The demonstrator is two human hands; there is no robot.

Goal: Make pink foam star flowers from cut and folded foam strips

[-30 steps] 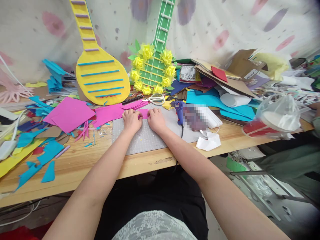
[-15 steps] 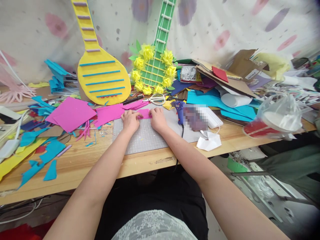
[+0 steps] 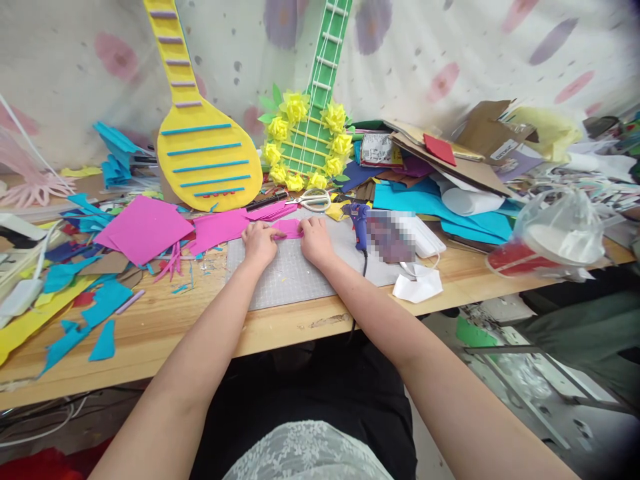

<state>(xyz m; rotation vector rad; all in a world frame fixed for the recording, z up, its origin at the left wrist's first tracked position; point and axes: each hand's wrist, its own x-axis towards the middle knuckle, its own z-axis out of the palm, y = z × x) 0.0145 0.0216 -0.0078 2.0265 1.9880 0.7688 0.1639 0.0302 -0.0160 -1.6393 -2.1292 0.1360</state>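
A short strip of pink paper (image 3: 287, 229) lies over the far part of the grey cutting mat (image 3: 280, 275). My left hand (image 3: 259, 245) grips its left end, fingers curled and the thumb reaching along the strip. At the right end, the bent fingers of my right hand (image 3: 316, 240) close on the paper; what its thumb does is hidden. Just behind the strip are more pink paper strips (image 3: 270, 211) and scissors (image 3: 313, 199) with pale handles. A blue glue gun (image 3: 359, 225) stands to the right of my right hand.
A yellow paper instrument (image 3: 210, 157) and a green one (image 3: 309, 141) with yellow flowers lean at the back. Pink sheets (image 3: 145, 230) and blue scraps (image 3: 103, 303) lie left. Right are piled cardboard (image 3: 450, 157), a white crumpled paper (image 3: 418, 285) and a bagged red cup (image 3: 520, 257).
My left hand has shifted very slightly left along the pink strip, so a bit more of it shows between my hands. The right hand stays in place.
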